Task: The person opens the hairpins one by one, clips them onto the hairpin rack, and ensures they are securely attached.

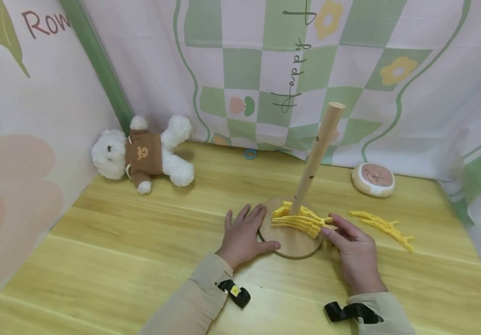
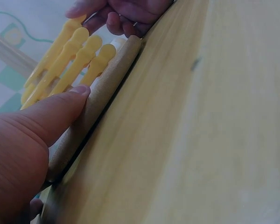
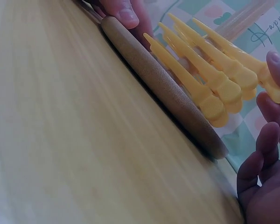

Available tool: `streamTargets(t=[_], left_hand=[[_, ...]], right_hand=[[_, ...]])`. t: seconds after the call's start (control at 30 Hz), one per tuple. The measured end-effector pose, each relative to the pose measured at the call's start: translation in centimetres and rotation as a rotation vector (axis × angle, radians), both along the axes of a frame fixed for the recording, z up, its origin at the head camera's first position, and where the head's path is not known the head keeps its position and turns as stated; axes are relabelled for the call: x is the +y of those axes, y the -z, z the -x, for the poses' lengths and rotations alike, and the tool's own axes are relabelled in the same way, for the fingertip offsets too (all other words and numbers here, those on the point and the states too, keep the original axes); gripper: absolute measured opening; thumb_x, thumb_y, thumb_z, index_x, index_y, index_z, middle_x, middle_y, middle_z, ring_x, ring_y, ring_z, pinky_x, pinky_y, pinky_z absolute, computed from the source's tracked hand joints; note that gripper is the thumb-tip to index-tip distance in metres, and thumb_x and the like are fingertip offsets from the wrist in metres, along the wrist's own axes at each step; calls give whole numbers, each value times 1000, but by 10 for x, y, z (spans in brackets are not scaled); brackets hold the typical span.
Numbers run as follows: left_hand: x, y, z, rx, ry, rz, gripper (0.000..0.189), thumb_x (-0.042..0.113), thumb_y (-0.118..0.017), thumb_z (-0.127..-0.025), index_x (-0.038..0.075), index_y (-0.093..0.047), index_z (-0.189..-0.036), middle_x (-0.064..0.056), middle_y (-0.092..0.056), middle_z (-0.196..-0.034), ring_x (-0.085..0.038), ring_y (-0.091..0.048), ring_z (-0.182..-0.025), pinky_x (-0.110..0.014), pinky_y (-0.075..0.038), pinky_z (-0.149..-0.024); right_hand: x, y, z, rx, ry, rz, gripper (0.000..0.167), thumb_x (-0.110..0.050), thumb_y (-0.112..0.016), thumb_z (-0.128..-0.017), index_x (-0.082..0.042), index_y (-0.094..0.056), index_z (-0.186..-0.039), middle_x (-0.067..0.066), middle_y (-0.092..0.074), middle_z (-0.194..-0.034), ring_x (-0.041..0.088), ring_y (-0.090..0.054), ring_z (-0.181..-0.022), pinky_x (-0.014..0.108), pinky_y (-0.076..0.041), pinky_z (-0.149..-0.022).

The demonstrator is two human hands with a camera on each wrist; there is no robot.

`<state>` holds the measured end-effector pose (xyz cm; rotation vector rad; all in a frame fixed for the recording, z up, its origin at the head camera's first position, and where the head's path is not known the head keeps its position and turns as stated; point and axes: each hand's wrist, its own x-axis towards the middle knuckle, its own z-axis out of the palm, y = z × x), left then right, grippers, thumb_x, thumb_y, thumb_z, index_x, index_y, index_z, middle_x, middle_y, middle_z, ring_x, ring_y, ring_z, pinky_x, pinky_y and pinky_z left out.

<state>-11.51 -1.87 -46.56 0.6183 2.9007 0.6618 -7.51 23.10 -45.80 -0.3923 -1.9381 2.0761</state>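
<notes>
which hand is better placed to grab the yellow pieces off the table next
Likely the right hand: it is nearer those yellow pieces, though it pinches another piece; the left hand rests on the round base.

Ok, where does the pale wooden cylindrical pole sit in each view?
Head: the pale wooden cylindrical pole rises right of centre.
Left wrist: the pole is at the upper left edge, blurred.
Right wrist: the pole slants in at the top right, behind curved yellow plastic pieces.
Shared landmark: the round flat wooden base, seen nearly edge-on in both wrist views.
</notes>
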Motion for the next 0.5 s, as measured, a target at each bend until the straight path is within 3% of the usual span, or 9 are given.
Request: streamTargets(t=[0.5], left_hand=[[0, -3, -1, 0, -5, -15, 99, 69, -67, -83, 17, -32, -159, 1, -30, -163, -29, -22, -152, -65, -6, -117]], right_hand=[[-4, -1, 3, -7, 1, -81, 42, 1, -81, -82, 6, -68, -121, -1, -68, -98, 10, -55, -80, 16, -46, -61]])
